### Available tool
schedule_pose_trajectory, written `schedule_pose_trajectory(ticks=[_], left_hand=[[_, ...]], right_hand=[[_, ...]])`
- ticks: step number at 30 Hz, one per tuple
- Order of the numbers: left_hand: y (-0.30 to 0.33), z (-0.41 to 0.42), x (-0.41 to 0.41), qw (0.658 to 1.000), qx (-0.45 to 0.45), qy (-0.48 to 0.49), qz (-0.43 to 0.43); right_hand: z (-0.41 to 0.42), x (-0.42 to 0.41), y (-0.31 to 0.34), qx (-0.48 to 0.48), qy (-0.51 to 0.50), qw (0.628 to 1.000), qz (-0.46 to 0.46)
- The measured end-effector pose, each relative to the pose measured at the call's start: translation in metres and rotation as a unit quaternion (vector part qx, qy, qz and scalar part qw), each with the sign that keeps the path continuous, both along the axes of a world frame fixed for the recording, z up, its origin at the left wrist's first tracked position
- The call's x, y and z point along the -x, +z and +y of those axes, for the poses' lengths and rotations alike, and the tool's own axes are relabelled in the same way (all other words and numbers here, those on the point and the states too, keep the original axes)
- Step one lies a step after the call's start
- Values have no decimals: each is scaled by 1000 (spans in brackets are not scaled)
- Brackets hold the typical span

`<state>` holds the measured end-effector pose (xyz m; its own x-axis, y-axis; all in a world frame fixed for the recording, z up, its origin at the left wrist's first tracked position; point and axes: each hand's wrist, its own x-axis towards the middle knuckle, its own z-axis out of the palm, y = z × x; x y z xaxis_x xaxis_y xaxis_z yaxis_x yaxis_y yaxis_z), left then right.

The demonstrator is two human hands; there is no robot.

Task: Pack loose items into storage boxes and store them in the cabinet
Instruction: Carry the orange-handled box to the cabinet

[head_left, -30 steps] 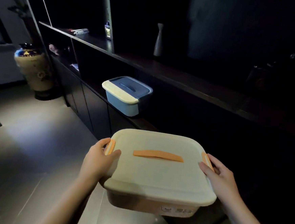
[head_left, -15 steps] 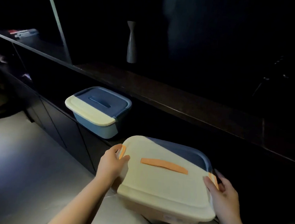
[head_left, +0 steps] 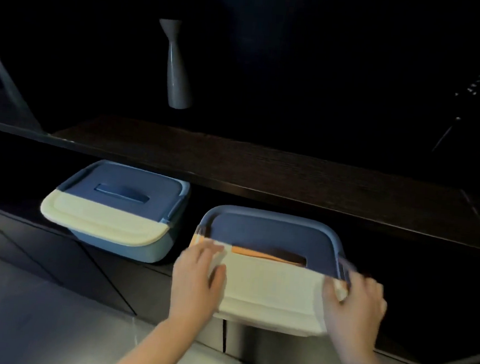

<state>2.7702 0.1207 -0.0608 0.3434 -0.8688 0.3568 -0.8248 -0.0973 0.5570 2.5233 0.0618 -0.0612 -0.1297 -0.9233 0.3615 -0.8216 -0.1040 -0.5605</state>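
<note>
A storage box (head_left: 270, 287) with a cream lid and an orange handle (head_left: 256, 253) lies partly inside the dark cabinet's low open shelf, its far half in shadow. My left hand (head_left: 196, 279) grips the box's left side with the thumb on the lid. My right hand (head_left: 355, 305) grips the right side at the latch; both hands are blurred. A second box (head_left: 110, 214), blue with a cream lid, stands in the same shelf to the left, apart from the first.
A dark shelf board (head_left: 262, 169) runs just above both boxes. A slim pale vase (head_left: 178, 73) stands on that board at the back left. Closed cabinet doors (head_left: 55, 253) lie below the boxes, with grey floor (head_left: 35, 323) in front.
Both hands have carried the cream-lidded box forward and down into the low shelf beside the blue box; its far half has slid under the shelf board.
</note>
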Motion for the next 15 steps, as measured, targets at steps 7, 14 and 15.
schedule_pose_trajectory(ticks=[7, 14, 15], left_hand=[[-9, -9, -21, 983, 15, -151, -102], [-8, -53, -49, 981, 13, -134, -141], [-8, -56, -51, 980, 11, -136, -147]], right_hand=[[18, -55, -17, 69, 79, 985, 134], [-8, -88, -18, 78, 2, 978, 192], [-9, -89, -18, 72, -6, 977, 199]])
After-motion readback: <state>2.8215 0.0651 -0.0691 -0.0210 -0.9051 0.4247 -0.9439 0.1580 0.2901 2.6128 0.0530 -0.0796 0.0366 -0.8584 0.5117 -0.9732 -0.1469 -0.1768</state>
